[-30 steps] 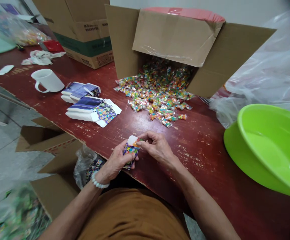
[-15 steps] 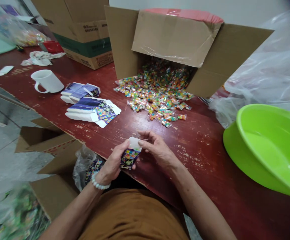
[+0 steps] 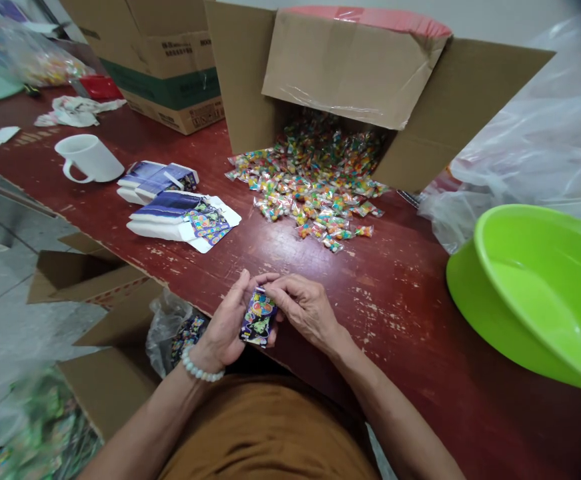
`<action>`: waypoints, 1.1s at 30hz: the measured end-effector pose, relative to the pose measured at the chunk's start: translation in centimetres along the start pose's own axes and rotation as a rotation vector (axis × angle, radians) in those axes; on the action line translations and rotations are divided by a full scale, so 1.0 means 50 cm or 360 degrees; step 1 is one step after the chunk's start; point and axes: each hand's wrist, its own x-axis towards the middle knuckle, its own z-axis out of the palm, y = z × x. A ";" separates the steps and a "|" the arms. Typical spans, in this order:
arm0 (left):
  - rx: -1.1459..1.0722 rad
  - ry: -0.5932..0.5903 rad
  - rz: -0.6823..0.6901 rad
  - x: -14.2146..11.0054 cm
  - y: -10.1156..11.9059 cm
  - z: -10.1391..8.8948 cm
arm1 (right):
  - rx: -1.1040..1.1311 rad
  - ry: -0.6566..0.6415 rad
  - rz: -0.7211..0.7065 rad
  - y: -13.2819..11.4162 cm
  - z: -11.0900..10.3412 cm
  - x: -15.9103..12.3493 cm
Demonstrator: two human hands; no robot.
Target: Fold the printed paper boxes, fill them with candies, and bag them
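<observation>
A small dark candy box (image 3: 259, 319) with a colourful print rests in my left hand (image 3: 227, 323), whose fingers wrap behind it. The fingertips of my right hand (image 3: 303, 307) press at the box's top end, where the flap is folded down. Both hands are above the table's front edge. Beyond them, many small wrapped candies (image 3: 315, 193) spill out of a large cardboard box (image 3: 350, 80) lying on its side. Flattened candy boxes (image 3: 185, 220) lie stacked to the left of the candies.
A white mug (image 3: 93, 159) stands at the left, near a closed carton (image 3: 170, 73). At the right sits a green basin (image 3: 475, 287). Below the table edge is an open carton (image 3: 105, 380) beside a plastic bag of printed packs (image 3: 185, 337). Clear plastic sheeting (image 3: 545, 140) hangs behind the basin.
The raised white flap of the candy box is now folded down. My right hand has come in against the top of the box, and the left-hand thumb has lifted off its front.
</observation>
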 end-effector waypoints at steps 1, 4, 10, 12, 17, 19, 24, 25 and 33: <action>-0.0001 0.0022 0.0016 0.000 -0.001 0.001 | 0.0052 -0.0006 0.0105 0.000 0.000 0.000; 0.0030 0.0049 0.0046 0.002 -0.006 0.003 | 0.0288 0.0028 0.0408 -0.002 0.005 0.005; 0.0128 0.0074 0.0107 0.004 -0.006 0.004 | 0.0312 0.0083 0.0316 -0.013 0.013 0.011; 0.0120 0.0106 0.0076 0.005 -0.004 0.002 | 0.0118 0.0082 -0.0021 -0.017 0.013 0.006; 0.0006 0.0124 0.0011 0.011 0.001 -0.011 | -0.0173 -0.0012 -0.0303 -0.020 0.019 -0.011; -0.0085 0.0144 0.0036 0.014 0.001 -0.018 | -0.0284 -0.0034 -0.0292 -0.017 0.023 -0.014; 0.0034 0.0143 0.0040 0.012 -0.004 -0.017 | 0.0126 -0.0072 0.0071 -0.011 0.018 -0.004; 0.0105 0.0141 0.0055 0.010 -0.005 -0.015 | 0.0252 -0.0081 0.0159 -0.011 0.014 0.000; 0.0315 0.0181 0.0104 0.010 -0.011 -0.016 | 0.0641 -0.0214 0.0405 -0.009 -0.004 0.004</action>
